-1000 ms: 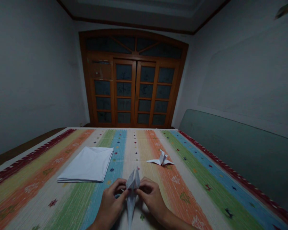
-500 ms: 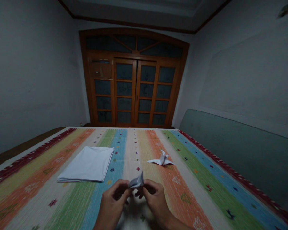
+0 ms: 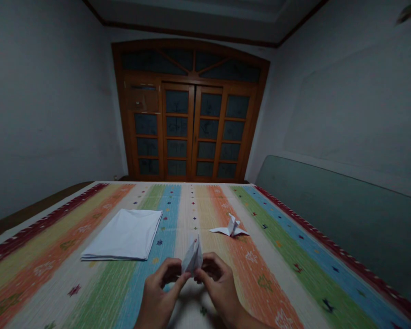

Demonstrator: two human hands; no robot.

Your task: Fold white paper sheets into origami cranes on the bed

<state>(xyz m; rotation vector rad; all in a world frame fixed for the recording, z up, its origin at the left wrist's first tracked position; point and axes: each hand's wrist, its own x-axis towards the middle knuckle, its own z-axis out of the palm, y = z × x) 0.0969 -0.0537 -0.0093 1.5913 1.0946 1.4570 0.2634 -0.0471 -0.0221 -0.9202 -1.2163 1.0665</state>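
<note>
Between my two hands is a small piece of folded white paper [image 3: 192, 258], its pointed tip facing up and away from me. My left hand [image 3: 162, 285] pinches its lower left side with thumb and fingers. On the lower right side, my right hand [image 3: 219, 283] grips it the same way, the thumbs almost meeting at the bottom. The fingertips behind the paper are partly hidden. Farther off to the right, a finished white paper crane [image 3: 232, 227] rests on the cloth with its wings spread.
A stack of white paper or folded cloth [image 3: 125, 235] lies left of my hands. The table wears a striped, multicoloured tablecloth [image 3: 102, 297]. Beyond it stand wooden doors with glass panes [image 3: 195, 132]. A green-grey panel [image 3: 329, 205] runs along the right wall.
The folded paper has been turned so that its point stands more upright and its folded faces show toward me. Both hands keep their pinch, with thumbs closer together.
</note>
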